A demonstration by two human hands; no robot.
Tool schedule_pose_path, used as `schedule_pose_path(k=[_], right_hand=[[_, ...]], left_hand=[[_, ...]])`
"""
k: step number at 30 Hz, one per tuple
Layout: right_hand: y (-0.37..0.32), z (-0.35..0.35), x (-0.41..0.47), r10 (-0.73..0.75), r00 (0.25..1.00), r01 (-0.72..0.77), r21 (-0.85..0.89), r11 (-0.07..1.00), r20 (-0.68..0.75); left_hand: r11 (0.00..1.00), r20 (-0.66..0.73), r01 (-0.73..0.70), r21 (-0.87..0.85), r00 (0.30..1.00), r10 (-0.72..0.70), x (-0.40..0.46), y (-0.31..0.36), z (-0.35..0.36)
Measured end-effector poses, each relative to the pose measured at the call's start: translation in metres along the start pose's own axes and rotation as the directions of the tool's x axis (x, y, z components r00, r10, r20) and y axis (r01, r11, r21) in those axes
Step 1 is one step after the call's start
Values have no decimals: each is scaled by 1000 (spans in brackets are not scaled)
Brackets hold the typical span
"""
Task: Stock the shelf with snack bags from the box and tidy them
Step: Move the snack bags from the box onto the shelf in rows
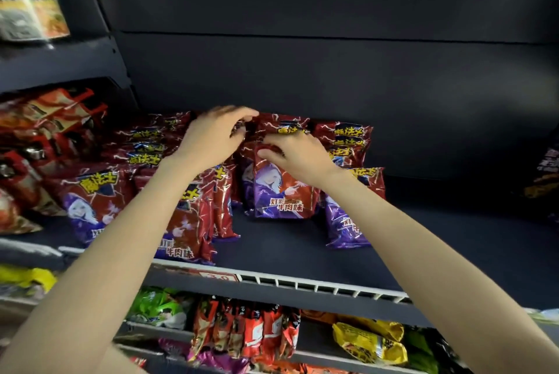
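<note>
A: How far along is the restock, you think?

B: Partway, I'd say. The shelf point(302, 246), mid-frame, has a bunch of red snack bags point(99, 201) standing in rows left of centre, approx three or four deep, plus a few more right of centre. The dark board in front of those and everything to the right is bare, so there's room left.

A: And the box?

B: Not in view, so can't say how many bags are left in it.

A: What are the hands doing?

B: Both are up at the back row, centre of frame. Left hand point(211, 137) has its fingers curled, pinching the top edge of a back bag point(281, 125). Right hand point(298, 158) lies over the top of the middle bag point(281, 192), fingers bent round it. Looks like tidying, i.e. squaring up the row.

A: What are the bags like?

B: Shiny crinkly foil, pillow-shaped, puffy, w/ crimped tops. Red and purple print, yellow lettering. They lean a bit, so rows aren't straight yet. Shelf is matte dark metal w/ a white slotted price rail point(317, 284) at the front edge.
</note>
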State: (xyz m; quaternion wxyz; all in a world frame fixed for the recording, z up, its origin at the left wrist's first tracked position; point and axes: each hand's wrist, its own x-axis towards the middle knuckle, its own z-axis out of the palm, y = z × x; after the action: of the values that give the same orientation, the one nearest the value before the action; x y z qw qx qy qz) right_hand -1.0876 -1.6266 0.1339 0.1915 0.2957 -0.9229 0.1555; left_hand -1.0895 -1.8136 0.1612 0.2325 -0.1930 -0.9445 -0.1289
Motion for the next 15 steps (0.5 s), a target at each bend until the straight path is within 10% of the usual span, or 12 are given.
schedule_pose_path(k=[5,9,15], right_hand=[[-9,34,23,-31,994,39,-70,997,106],[-1,40,17,-14,995,14,4,1000,94],[30,19,-54,188,963,-177,76,981,-194]], left_hand=[[995,-255,-2,100,967,27,-66,18,10],[932,-40,-231,281,967,252,-90,38,57],[909,238,-206,361,963,124,-92,38,82]])
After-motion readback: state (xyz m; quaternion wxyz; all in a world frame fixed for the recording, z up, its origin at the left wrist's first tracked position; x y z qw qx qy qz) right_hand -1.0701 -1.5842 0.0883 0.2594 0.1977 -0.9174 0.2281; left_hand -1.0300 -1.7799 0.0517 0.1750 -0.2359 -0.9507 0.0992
